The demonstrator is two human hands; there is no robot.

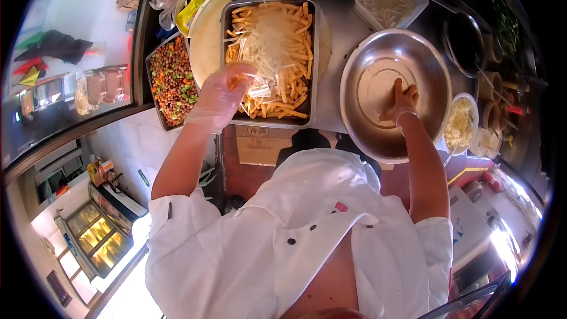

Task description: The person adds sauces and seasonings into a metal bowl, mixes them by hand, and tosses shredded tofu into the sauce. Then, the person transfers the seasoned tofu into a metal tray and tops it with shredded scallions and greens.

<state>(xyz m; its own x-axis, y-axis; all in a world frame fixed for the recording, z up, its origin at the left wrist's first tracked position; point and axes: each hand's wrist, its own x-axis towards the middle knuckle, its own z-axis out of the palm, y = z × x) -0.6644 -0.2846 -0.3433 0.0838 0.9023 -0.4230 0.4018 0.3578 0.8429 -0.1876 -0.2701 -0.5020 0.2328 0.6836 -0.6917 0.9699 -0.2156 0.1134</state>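
Note:
My left hand (221,97), in a clear plastic glove, is over the near left part of a metal tray (315,71). Its fingers are curled in; what they hold, if anything, is hidden. The tray carries golden-brown strips (290,85) that look like cut dried tofu, with pale bean sprouts (269,41) heaped on top, partly blurred. Inside a wide stainless steel bowl (360,124) on the right, my right hand (403,103) reaches down with fingers apart, near or touching the bottom. I see no food in that bowl.
Left of the tray is a pan of diced beans and vegetables (173,80). A yellow packet (196,7) rests in a round tub behind it. Beyond the bowl stands a container of sprouts (387,7); to its right are a bowl of chopped pale food (459,121) and a dark pot (463,41).

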